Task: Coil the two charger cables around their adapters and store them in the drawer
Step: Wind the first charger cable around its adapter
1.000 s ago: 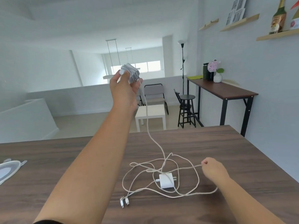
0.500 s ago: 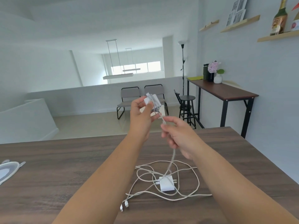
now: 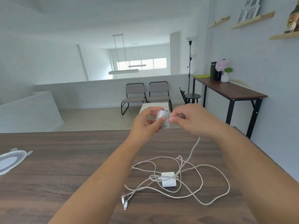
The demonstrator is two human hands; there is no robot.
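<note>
A: Head view, room first. White loft space is showing behind a dark wood table [image 3: 68, 172]; two grey chairs [image 3: 146, 94] and a side table [image 3: 229, 91] with a flower vase [image 3: 225, 75] are sitting far beyond the hands. Wall shelves [image 3: 252, 21] upper right.

B: Hands?

A: Left hand [image 3: 145, 125] is gripping the first adapter [image 3: 161, 116], fingers curled round it, held up above the far edge of the table. Cable turns are already lying around that adapter.

B: Right?

A: Right hand [image 3: 192, 120] is pinching the first cable [image 3: 193, 147] just beside the adapter, thumb and fingertips touching the wound turns. From that pinch the cable is hanging down to the table.

B: Second set?

A: Second adapter [image 3: 168, 179] is lying flat on the table, below the grip and slightly to its right, well apart from both hands. Loose cable loops [image 3: 215, 183] are sprawling around and over it. Two plug ends [image 3: 124, 203] are lying together below and left of that adapter. Cannot tell which loop belongs to which cable.

B: Anything else?

A: Grey-rimmed oval object [image 3: 11, 160] is sitting at the table's left edge, far left of the grip, partly cut off.
</note>
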